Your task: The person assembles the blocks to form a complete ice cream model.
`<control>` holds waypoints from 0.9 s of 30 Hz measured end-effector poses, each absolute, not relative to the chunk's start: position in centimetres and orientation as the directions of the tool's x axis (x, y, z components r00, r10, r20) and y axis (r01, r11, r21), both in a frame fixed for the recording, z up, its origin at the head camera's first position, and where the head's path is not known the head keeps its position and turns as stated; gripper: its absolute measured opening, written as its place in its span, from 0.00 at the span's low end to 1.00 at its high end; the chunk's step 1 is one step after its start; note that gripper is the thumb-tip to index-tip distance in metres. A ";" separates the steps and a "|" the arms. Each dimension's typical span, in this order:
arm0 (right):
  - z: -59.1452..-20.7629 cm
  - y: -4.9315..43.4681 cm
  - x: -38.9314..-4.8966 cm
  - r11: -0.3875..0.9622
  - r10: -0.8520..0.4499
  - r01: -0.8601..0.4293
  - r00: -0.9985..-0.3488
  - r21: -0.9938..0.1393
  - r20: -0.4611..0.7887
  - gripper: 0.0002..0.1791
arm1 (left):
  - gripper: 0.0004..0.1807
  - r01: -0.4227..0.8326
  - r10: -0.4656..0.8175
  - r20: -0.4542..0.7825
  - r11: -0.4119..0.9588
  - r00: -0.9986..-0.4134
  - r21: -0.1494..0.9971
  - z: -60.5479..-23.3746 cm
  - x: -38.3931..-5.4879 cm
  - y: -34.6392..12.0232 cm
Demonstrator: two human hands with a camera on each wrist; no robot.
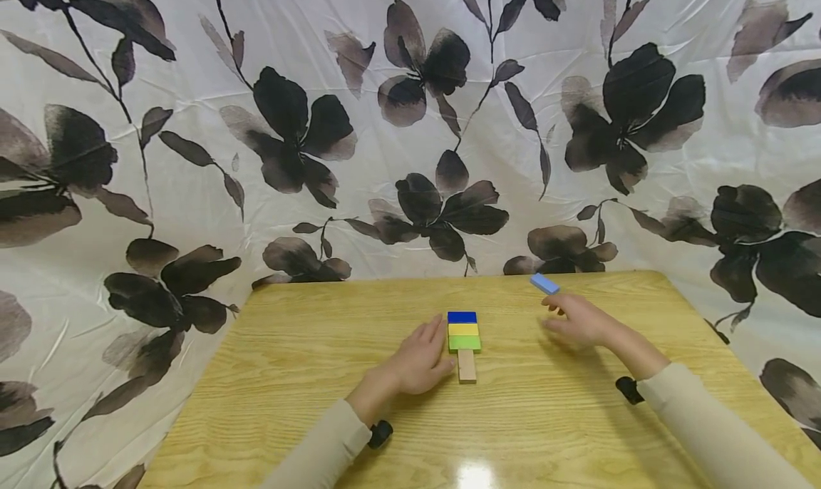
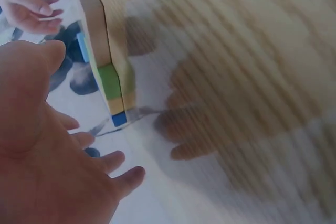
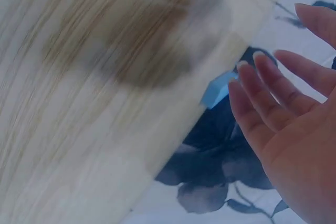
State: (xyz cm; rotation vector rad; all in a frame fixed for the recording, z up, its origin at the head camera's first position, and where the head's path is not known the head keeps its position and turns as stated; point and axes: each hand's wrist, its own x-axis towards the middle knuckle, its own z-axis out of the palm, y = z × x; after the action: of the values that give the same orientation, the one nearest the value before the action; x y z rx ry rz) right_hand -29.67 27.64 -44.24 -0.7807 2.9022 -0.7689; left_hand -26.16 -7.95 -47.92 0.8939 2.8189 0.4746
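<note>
In the head view a dark blue block (image 1: pixel 462 317), a yellow block (image 1: pixel 463 329) and a green block (image 1: pixel 465 343) lie in a row against one another. A narrow tan wooden block (image 1: pixel 467 366) extends from the green one toward the person. My left hand (image 1: pixel 420 357) lies along the left side of this row, fingers extended, thumb beside the tan block. Near the table's back edge is a light blue block (image 1: pixel 544 284). My right hand (image 1: pixel 580 319) hovers just in front of it with loosely bent fingers and an empty palm (image 3: pixel 302 150).
The blocks rest on a wood-grain table (image 1: pixel 308 332) with rounded back corners. Behind it and at both sides hangs a white cloth (image 1: pixel 359 147) printed with dark flowers. Each wrist carries a small black camera (image 1: pixel 381 434) below the sleeve cuff.
</note>
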 end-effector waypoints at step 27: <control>-44.0 30.0 -32.0 0.778 -0.386 -0.326 -0.923 -0.537 0.001 0.29 | 0.44 0.476 0.529 -0.189 0.839 -0.828 0.264 -48.2 -26.3 -6.1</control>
State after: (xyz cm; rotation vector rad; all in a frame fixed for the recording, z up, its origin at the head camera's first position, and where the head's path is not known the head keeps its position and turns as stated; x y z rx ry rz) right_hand -32.02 29.99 -43.98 -0.5741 2.8583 -0.8330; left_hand -26.31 -6.06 -48.21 0.7687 2.7642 0.3003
